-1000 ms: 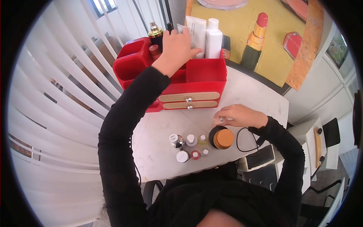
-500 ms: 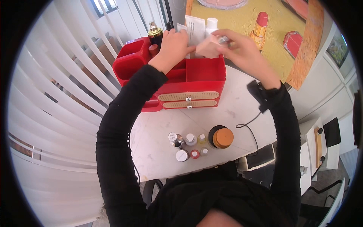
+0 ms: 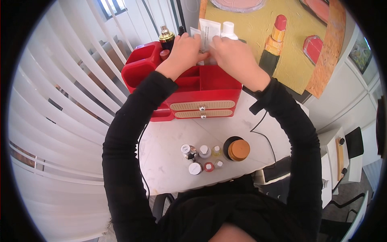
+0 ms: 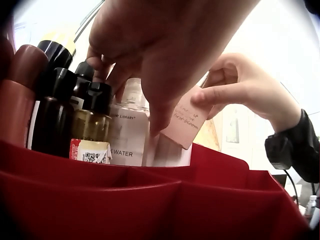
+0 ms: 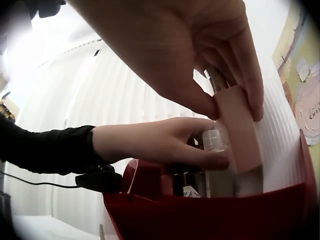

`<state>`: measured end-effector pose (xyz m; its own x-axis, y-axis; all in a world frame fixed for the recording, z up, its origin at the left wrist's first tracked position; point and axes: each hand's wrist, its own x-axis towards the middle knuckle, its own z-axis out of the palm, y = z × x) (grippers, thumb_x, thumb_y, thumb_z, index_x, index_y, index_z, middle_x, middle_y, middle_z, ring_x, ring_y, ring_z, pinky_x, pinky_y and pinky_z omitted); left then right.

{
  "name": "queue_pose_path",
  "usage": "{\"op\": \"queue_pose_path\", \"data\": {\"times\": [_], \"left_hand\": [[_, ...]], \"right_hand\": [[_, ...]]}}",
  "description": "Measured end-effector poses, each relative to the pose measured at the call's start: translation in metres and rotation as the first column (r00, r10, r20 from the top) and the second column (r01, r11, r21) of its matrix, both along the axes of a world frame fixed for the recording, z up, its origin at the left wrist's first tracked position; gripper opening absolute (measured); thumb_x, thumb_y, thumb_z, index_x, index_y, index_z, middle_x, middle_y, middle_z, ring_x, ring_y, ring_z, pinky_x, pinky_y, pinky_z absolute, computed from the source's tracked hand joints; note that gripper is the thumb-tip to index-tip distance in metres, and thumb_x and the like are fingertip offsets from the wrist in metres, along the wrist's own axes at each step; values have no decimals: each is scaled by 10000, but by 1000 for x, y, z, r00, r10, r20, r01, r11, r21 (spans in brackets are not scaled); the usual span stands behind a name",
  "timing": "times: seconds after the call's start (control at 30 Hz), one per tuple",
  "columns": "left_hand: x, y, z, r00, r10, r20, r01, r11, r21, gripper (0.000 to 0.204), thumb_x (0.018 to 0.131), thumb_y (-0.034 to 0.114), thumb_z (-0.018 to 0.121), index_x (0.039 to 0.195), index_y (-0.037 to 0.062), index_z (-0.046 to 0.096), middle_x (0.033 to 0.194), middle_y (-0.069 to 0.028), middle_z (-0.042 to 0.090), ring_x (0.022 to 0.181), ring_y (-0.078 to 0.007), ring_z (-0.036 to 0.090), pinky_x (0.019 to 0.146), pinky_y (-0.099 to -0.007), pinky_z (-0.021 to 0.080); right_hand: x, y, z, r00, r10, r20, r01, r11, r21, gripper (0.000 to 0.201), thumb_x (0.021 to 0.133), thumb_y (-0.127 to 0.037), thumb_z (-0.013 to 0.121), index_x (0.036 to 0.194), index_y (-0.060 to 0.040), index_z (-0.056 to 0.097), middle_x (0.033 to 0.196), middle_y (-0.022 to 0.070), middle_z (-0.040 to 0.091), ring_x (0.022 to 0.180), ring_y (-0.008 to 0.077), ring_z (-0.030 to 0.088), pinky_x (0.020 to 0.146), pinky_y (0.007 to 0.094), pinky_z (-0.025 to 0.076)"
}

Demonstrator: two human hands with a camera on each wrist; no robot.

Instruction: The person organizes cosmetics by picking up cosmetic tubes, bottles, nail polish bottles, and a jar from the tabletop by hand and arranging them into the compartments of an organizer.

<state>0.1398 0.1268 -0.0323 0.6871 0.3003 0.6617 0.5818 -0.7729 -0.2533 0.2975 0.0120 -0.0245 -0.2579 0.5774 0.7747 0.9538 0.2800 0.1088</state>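
Observation:
In the head view, my left hand (image 3: pixel 182 54) reaches over the back of the red organizer (image 3: pixel 219 101), its thumb spread toward the right. Its thumb lies beside a clear bottle (image 4: pixel 130 131) in the left wrist view; its other fingertips are near the bottle caps and partly hidden. My right hand (image 3: pixel 238 60) pinches a pale pink, block-shaped bottle (image 5: pixel 240 132) between thumb and fingers. This bottle tilts slightly at the organizer's back row, right of the clear bottle; its lower end is partly hidden. White tubes (image 3: pixel 209 30) and a white bottle (image 3: pixel 228 29) stand behind the hands.
Several small bottles (image 3: pixel 204 151) and an orange-lidded jar (image 3: pixel 239 150) stand on the white table (image 3: pixel 169 173) near its front edge. A black cable (image 3: pixel 266 139) hangs from the right wrist. A lipstick painting (image 3: pixel 300 24) stands behind the organizer.
My right hand has lifted the pink bottle from beside the jar and brought it up and left to the organizer's back row. My left hand has barely moved.

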Motion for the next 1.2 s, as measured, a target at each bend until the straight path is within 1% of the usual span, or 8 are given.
{"op": "queue_pose_path", "data": {"times": [0.07,0.13,0.33,0.43,0.8,1.07,1.13,1.2], "left_hand": [[-7,-2,5,1000,-24,-17,23,999,-25,472,757,425,771,918,5,626,789,-146,657,874,-319,608,786,-429,446],[-11,-6,8,998,-46,-36,45,998,-45,468,761,424,767,931,11,626,795,-148,658,885,-319,606,790,-435,443],[-9,-15,7,1000,24,-12,-25,995,-100,551,763,491,749,995,12,608,848,-183,653,855,-333,619,775,-428,454],[-3,-19,5,997,73,-16,-74,993,-90,557,732,501,751,971,17,616,806,-161,657,843,-321,630,763,-426,460],[11,-15,-4,986,157,59,-157,987,9,473,729,478,735,888,49,613,757,-128,668,826,-306,651,754,-447,469],[5,-12,-1,996,57,66,-55,998,-34,459,731,447,747,953,68,614,793,-134,674,864,-303,643,777,-435,435],[3,-14,-1,997,46,65,-44,998,-37,459,727,443,752,960,72,614,799,-133,673,867,-301,641,777,-436,430],[2,-14,0,997,47,60,-45,998,-46,462,724,448,757,961,78,615,803,-129,669,857,-297,637,778,-436,425]], "right_hand": [[3,7,-3,997,42,60,-43,999,18,183,846,-169,651,830,-24,541,723,169,626,664,377,634,598,443,525],[8,12,-2,997,56,48,-51,993,-106,201,846,-175,658,821,-18,534,726,183,619,660,381,631,582,435,523],[6,-3,4,992,130,-8,-130,992,7,171,865,-188,637,879,-33,565,733,170,626,661,386,628,620,455,514],[10,-5,13,988,130,-81,-127,991,43,185,854,-161,642,860,8,568,706,212,635,676,387,665,593,439,545],[1,9,18,998,50,-42,-49,998,36,145,857,-112,587,844,32,605,709,224,637,673,398,664,595,455,543],[-1,19,2,1000,11,-10,-10,996,91,118,834,-94,613,868,17,595,757,196,662,678,370,685,603,424,565],[-3,21,-1,1000,24,-14,-23,997,73,155,927,-209,566,953,-56,559,815,162,632,715,381,640,635,457,523],[-2,19,3,1000,23,19,-25,997,74,132,863,-127,598,931,-20,560,823,177,642,720,368,667,628,433,547]]}}
